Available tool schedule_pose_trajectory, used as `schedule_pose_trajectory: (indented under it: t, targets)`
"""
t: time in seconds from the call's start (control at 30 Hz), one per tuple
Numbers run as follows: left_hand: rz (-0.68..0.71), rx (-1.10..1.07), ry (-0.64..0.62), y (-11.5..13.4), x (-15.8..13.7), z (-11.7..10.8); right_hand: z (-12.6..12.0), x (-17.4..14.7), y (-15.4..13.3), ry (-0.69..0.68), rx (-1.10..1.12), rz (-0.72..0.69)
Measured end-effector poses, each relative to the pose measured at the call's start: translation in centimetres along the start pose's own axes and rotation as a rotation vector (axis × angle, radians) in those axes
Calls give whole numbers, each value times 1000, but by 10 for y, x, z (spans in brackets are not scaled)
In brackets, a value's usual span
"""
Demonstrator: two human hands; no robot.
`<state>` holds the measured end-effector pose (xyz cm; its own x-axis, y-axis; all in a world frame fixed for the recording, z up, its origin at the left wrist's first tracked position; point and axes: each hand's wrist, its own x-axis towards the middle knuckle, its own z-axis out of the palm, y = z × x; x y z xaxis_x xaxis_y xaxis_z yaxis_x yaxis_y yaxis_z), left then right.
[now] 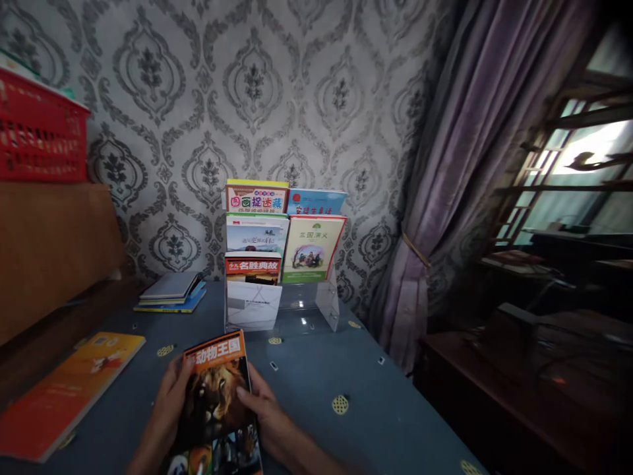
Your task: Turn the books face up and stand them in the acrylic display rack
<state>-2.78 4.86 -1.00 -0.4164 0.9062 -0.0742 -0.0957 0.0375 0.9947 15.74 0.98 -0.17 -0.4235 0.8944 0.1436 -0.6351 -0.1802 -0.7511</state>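
Observation:
Between my two hands is a book (217, 396) with a lion on its dark and orange cover, tilted up over the table. My left hand (168, 402) grips its left edge, fingers partly behind it. Around the right edge closes my right hand (267, 409), its thumb lying on the cover. Beyond them stands a clear tiered book rack (328, 303). Its left column holds several overlapping books, the lowest a white book (254, 309). In the right column a green and cream book (314, 247) stands before a blue book (319, 200); the tier below shows bare plastic.
An orange-red book (69, 396) lies flat at left. Behind it is a small stack of books (171, 291). A red basket (42, 128) sits on a brown box (54, 251). A purple curtain (405, 297) hangs past the right edge of the blue tablecloth (370, 422).

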Motion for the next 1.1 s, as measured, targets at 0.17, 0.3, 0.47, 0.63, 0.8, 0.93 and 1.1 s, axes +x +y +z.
schedule_pose_trajectory:
  t: [0.17,0.3,0.47,0.63,0.8,0.93,1.1]
  targets:
    - [-339,-361,-84,28,-20,11,-1,5,3,18,70,69]
    - [-474,-477,-197,39,-32,20,-1,7,5,2,92,106]
    - [-654,-580,-296,43,-37,27,0,3,-3,40,79,87]
    - [-471,-488,-231,33,-26,26,-7,2,-5,156,59,73]
    - [-276,-456,-152,23,-16,20,-17,5,0,261,40,122]
    - [-334,-492,-193,26,-17,18,-20,8,4,305,120,214]
    - [-407,-444,-113,32,-18,20,-18,8,0,243,152,336]
